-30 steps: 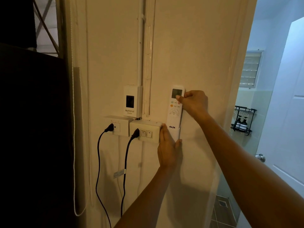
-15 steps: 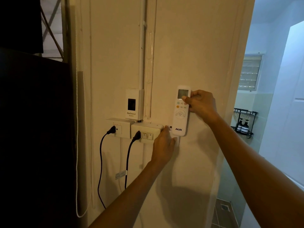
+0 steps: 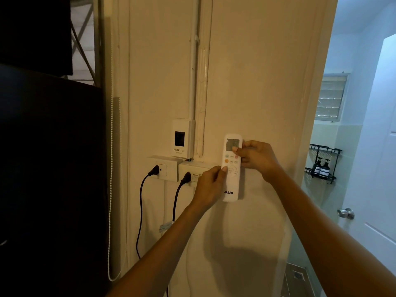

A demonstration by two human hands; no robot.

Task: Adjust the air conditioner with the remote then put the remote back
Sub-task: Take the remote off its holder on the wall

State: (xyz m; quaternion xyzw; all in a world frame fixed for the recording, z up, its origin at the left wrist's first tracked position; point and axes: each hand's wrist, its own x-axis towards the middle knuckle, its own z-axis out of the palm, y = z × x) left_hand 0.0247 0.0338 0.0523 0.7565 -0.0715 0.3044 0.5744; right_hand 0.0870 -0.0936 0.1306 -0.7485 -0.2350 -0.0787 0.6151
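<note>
A white AUX air conditioner remote point(image 3: 231, 184) stands upright against the cream wall point(image 3: 257, 82), screen at the top. My right hand point(image 3: 258, 157) grips its upper right edge, with the thumb on the front just below the screen. My left hand point(image 3: 209, 187) holds its left edge, with the thumb resting on the round button pad. No air conditioner is in sight. Any wall holder behind the remote is hidden.
Left of the remote are a switch box point(image 3: 194, 167), a socket box point(image 3: 166, 167) and a National breaker box point(image 3: 183, 138), with two black cords point(image 3: 140, 211) hanging down. A dark cabinet point(image 3: 49, 168) fills the left. At right, a white door point(image 3: 377, 168) opens onto a bottle rack point(image 3: 323, 166).
My left hand rose from under the remote to its left edge, and its thumb now lies on the buttons. My right hand kept its hold near the screen.
</note>
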